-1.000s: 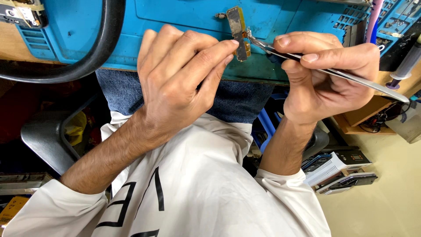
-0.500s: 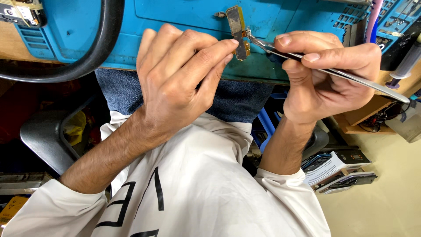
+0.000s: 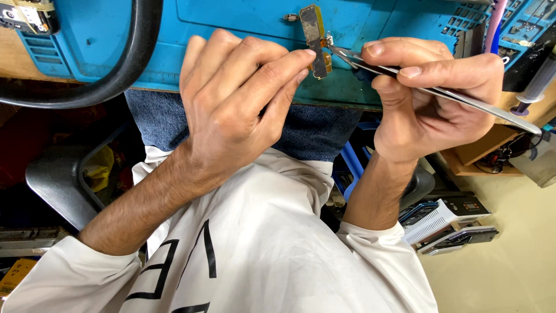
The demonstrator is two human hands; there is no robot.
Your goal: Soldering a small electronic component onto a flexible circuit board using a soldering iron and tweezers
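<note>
My left hand [image 3: 237,110] pinches a small flat brown-and-gold electronic part [image 3: 314,37] between thumb and forefinger, held upright over the edge of the blue work mat [image 3: 231,23]. My right hand [image 3: 428,93] grips metal tweezers [image 3: 440,93], whose tips touch the right side of the part near its middle. Both hands hover above my lap, in front of the bench edge.
A thick black cable [image 3: 124,69] loops across the mat at left. A syringe-like tube [image 3: 533,93] lies at the right. A black chair arm [image 3: 55,179] is at lower left. Boxes and a phone-like device [image 3: 457,237] lie on the floor at lower right.
</note>
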